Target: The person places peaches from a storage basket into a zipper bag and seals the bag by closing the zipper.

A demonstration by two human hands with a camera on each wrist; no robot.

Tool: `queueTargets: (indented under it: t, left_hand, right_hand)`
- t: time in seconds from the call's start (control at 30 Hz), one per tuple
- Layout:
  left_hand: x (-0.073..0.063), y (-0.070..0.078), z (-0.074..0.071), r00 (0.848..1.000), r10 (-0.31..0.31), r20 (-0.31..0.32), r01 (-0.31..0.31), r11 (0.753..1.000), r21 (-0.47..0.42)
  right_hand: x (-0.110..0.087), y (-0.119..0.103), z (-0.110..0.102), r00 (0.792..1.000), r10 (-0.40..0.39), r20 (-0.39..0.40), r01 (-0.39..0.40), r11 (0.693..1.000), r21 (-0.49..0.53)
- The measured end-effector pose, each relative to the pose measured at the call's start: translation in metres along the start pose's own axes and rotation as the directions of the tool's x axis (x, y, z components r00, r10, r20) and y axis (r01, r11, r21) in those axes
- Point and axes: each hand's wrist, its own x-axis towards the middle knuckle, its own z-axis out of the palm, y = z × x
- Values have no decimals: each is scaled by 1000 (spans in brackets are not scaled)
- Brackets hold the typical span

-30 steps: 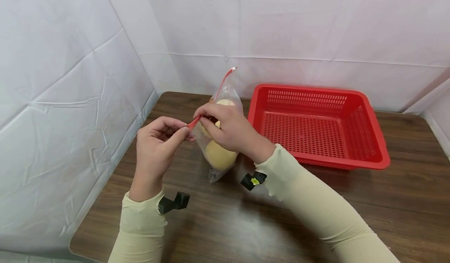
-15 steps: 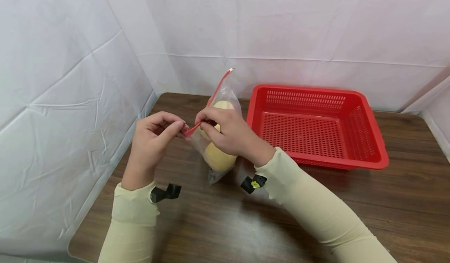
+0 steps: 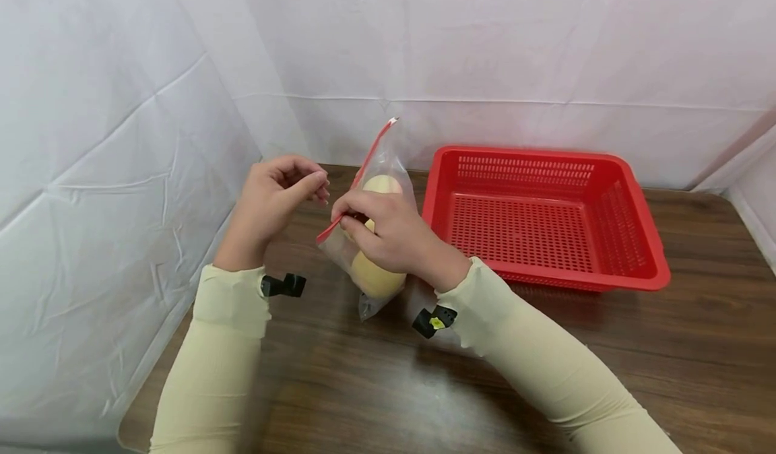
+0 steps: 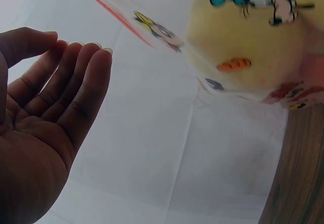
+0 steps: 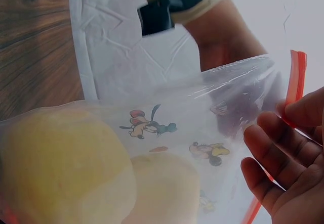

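Observation:
A clear zip bag with a red zip strip and printed cartoon figures stands at the back of the table, left of the basket. Round pale yellow pieces that look like fruit sit inside it. My right hand pinches the red strip between thumb and index finger; the other fingers lie against the bag in the right wrist view. My left hand, to the left of the bag and apart from it, holds nothing. In the left wrist view its fingers are loosely bent, thumb near the fingertips.
A red plastic basket with slotted sides stands on the right of the wooden table, just right of the bag. White cloth hangs behind the table and along its left side.
My left hand has let go of the red zip strip and moved up and away from it. My right hand still pinches the strip, shifted slightly down; the strip's near end is now free.

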Motion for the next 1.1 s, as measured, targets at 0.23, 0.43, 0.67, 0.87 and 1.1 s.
queueTargets:
  t: [0.23, 0.43, 0.67, 0.87, 1.1]
  left_hand:
    - [33, -7, 3, 996, -70, 50, 63, 990, 123]
    - [60, -8, 2, 988, -97, 120, 83, 990, 115]
    - [84, -4, 5, 971, -146, 188, 119, 982, 147]
    - [95, 2, 12, 945, -201, 257, 138, 960, 244]
    - [109, 1, 21, 916, -189, 355, 62, 938, 341]
  right_hand:
    - [-1, 1, 2, 1000, 9, 6, -9, 1000, -11]
    - [-1, 0, 6, 999, 26, 39, -26, 1000, -1]
    - [-2, -1, 7, 996, 58, 65, -59, 998, 13]
    - [-2, -2, 9, 996, 59, 74, -61, 998, 33]
    - [-4, -3, 10, 996, 55, 77, -58, 998, 34]
